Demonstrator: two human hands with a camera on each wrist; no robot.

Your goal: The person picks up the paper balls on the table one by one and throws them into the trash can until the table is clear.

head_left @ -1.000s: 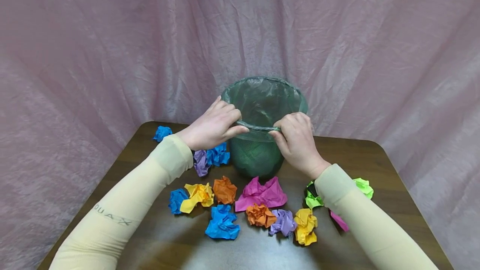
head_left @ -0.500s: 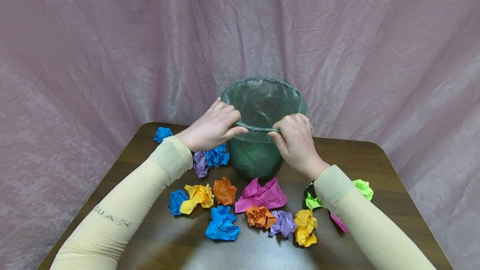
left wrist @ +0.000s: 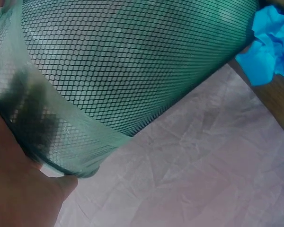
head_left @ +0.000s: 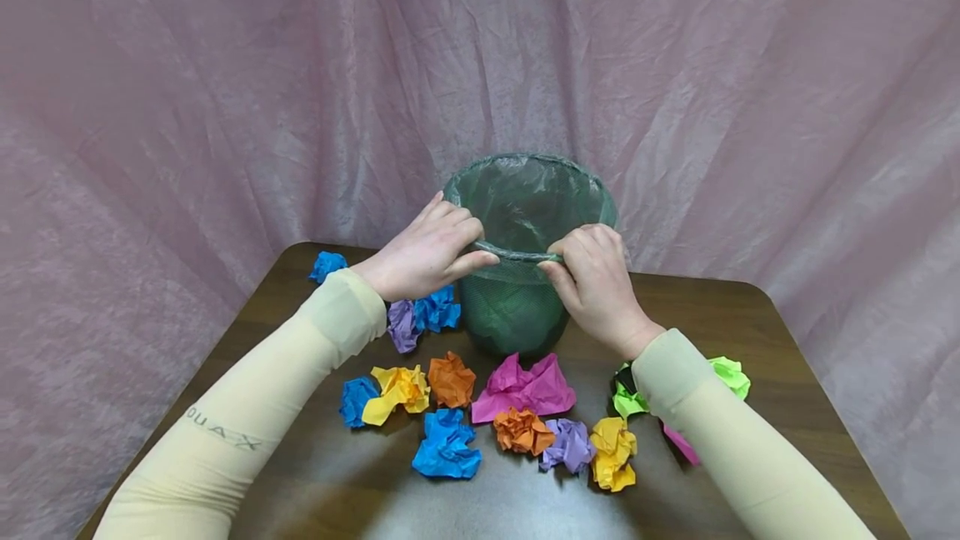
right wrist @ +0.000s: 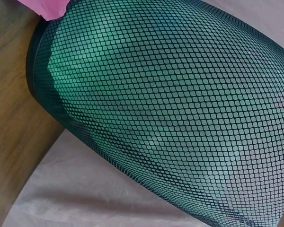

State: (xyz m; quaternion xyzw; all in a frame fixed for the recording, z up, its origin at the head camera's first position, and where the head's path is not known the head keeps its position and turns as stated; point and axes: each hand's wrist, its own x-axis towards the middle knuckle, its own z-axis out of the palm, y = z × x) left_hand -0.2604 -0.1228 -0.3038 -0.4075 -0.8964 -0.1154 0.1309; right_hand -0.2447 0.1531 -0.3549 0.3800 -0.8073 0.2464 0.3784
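A dark mesh wastebasket (head_left: 513, 319) stands upright on the table, lined with a translucent green bin liner (head_left: 525, 190) that is folded over its rim. At the near left of the rim, my left hand (head_left: 427, 250) holds liner and rim together, thumb outside and fingers over the top. My right hand (head_left: 596, 286) pinches the same edge farther right. The left wrist view shows the liner's folded band (left wrist: 80, 123) around the outside of the mesh. Mostly the mesh wall (right wrist: 170, 94) fills the right wrist view. Some fingers of both hands are hidden.
Several crumpled paper balls lie about the brown table (head_left: 697, 307): a pink sheet (head_left: 525, 387) before the wastebasket, a blue one (head_left: 446, 446), an orange one (head_left: 523, 432), a yellow one (head_left: 613, 454). A green ball (head_left: 628, 394) is partly behind the right sleeve. A pink curtain (head_left: 480, 48) hangs behind.
Both hands keep their grip at the same places on the rim. Only a slight shift of the whole head view shows; the wastebasket and paper balls stay put.
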